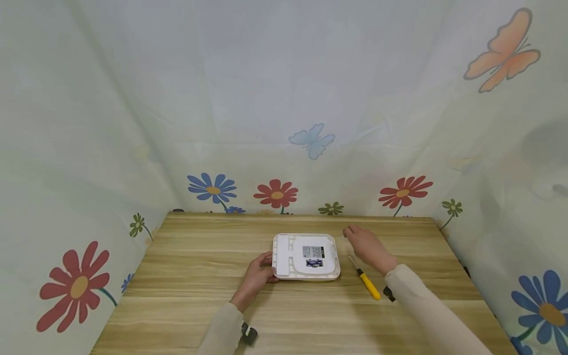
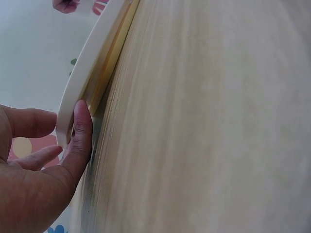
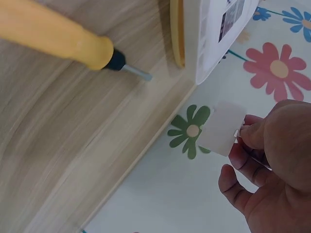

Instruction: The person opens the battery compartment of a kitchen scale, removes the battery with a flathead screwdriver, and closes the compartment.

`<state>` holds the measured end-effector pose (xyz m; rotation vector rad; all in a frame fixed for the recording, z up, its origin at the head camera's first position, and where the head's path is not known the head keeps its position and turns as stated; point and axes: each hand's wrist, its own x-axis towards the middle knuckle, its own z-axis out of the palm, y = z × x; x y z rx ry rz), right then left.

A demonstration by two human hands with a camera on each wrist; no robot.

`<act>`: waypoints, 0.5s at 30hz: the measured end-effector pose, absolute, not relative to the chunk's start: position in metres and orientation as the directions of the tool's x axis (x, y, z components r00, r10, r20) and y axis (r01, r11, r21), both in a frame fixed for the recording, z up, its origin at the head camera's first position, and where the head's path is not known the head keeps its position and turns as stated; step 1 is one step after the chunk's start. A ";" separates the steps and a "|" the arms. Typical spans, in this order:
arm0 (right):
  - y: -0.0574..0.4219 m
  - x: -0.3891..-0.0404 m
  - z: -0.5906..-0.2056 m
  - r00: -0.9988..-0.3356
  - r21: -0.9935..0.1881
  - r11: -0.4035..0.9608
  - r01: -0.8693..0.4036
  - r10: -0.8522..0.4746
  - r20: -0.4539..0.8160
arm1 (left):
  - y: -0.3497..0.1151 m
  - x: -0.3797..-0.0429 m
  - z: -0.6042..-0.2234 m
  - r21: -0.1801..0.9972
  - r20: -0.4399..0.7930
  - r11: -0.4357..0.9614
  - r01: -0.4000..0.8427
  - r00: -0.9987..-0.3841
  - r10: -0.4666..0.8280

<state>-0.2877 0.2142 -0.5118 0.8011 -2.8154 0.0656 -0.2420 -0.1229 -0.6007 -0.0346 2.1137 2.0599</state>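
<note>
A white rounded-square device [image 1: 313, 266] shows a printed label and an uncovered battery compartment holding purple batteries [image 1: 314, 263]. My left hand [image 1: 258, 271] grips its left edge; in the left wrist view, thumb and fingers lie on opposite sides of the white rim [image 2: 80, 73]. My right hand [image 1: 366, 246] is raised beyond the device's right side. Between its thumb and fingers it pinches a small flat white cover [image 3: 223, 128], plain in the right wrist view. Below that hand lies a screwdriver [image 1: 369, 286] with a yellow handle, its tip toward the back.
The wood-grain table [image 1: 191, 291] extends around the device. Behind it and at both sides hangs a pale curtain [image 1: 275, 88] printed with flowers and butterflies. Along the device's underside, a yellowish layer [image 3: 178, 34] shows in the right wrist view.
</note>
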 end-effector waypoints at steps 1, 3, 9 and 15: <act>0.216 -0.289 -0.512 -0.832 0.012 0.853 -0.522 -0.512 0.212 | -0.123 -0.242 -0.600 0.988 -0.154 0.036 -0.150 -0.982 0.113; 0.218 -0.291 -0.512 -0.834 0.010 0.855 -0.518 -0.508 0.214 | -0.122 -0.241 -0.599 0.988 -0.154 0.041 -0.151 -0.982 0.111; 0.226 -0.294 -0.511 -0.823 0.034 0.849 -0.527 -0.520 0.229 | -0.122 -0.238 -0.592 0.989 -0.144 0.026 -0.142 -0.982 0.121; 0.234 -0.301 -0.518 -0.838 0.022 0.862 -0.507 -0.498 0.221 | -0.122 -0.238 -0.593 0.990 -0.137 0.033 -0.134 -0.983 0.122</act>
